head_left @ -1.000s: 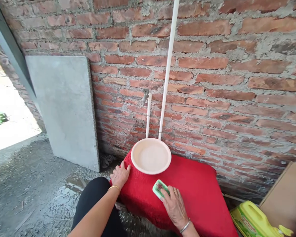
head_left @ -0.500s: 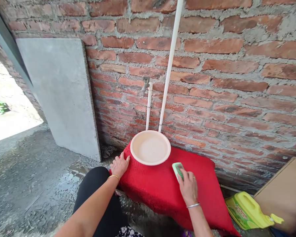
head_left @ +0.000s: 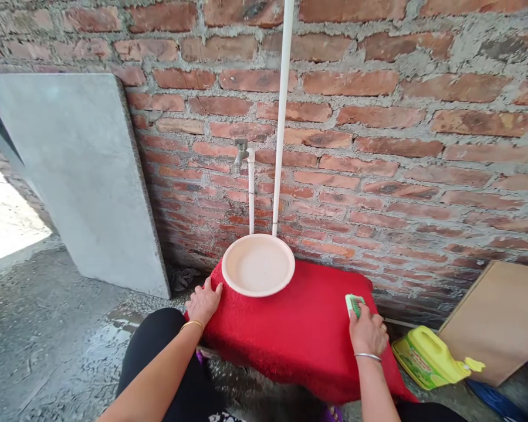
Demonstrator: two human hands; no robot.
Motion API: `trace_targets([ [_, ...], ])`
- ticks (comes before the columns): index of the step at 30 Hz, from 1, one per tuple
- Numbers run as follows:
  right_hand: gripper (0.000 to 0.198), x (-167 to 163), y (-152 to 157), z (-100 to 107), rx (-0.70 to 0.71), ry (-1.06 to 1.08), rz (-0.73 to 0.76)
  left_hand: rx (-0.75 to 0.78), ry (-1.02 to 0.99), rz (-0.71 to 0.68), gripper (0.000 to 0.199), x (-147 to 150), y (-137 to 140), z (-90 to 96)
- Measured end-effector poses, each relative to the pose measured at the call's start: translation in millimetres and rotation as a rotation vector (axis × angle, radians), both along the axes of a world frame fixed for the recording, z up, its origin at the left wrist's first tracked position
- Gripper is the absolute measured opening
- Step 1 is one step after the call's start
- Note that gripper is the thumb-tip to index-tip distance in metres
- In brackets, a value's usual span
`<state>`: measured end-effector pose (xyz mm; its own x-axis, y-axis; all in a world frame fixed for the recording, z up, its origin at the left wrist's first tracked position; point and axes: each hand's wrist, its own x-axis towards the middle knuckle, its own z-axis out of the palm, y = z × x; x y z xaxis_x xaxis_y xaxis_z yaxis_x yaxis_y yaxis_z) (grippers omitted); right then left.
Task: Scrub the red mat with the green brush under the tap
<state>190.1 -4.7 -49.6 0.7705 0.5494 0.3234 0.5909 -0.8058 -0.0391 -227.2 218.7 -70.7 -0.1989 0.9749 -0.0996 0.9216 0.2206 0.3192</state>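
A red cloth (head_left: 290, 340) covers a low surface in front of me. Near its left edge, my left hand (head_left: 203, 302) presses down with fingers stretched over the cloth, holding nothing. My right hand (head_left: 368, 333) grips a small green-and-white scrub brush (head_left: 355, 303) against the right part of the cloth; my fingers hide much of it. Between the two hands, towards the wall, sits a pale pink basin (head_left: 259, 265) with cloudy liquid in it.
A brick wall (head_left: 361, 170) rises behind, with a tap (head_left: 241, 153) and a white pipe (head_left: 282, 111). A grey slab (head_left: 83, 176) leans at left. On the right stand a yellow jug (head_left: 429, 357) and a cardboard piece (head_left: 493, 322). Wet floor lies to the left.
My right hand has moved the brush rightward across the cloth. My left hand stays at the cloth's left edge. The view has turned slightly to the right.
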Motion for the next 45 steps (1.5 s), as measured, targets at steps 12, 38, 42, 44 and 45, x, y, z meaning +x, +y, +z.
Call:
trace_targets([
  [12,0.036,-94.7,49.1,-10.5,0.065,0.079,0.471,-0.008,-0.003,0.002,0.074,-1.9,2.8,-1.7],
  [38,0.045,-100.3,39.7,-8.2,-0.037,0.142,0.609,0.025,0.007,0.0,0.072,-0.3,-2.7,2.0],
  [42,0.045,-68.9,28.5,-0.1,-0.061,0.136,0.496,0.027,-0.004,0.001,0.071,0.2,-2.6,3.2],
  [44,0.047,-45.4,18.3,3.5,-0.067,0.122,0.324,0.013,-0.011,0.003,0.072,0.0,-1.8,4.1],
  [45,0.049,-33.3,12.6,4.9,-0.065,0.123,0.223,0.005,-0.014,0.003,0.072,-0.1,-1.4,4.6],
])
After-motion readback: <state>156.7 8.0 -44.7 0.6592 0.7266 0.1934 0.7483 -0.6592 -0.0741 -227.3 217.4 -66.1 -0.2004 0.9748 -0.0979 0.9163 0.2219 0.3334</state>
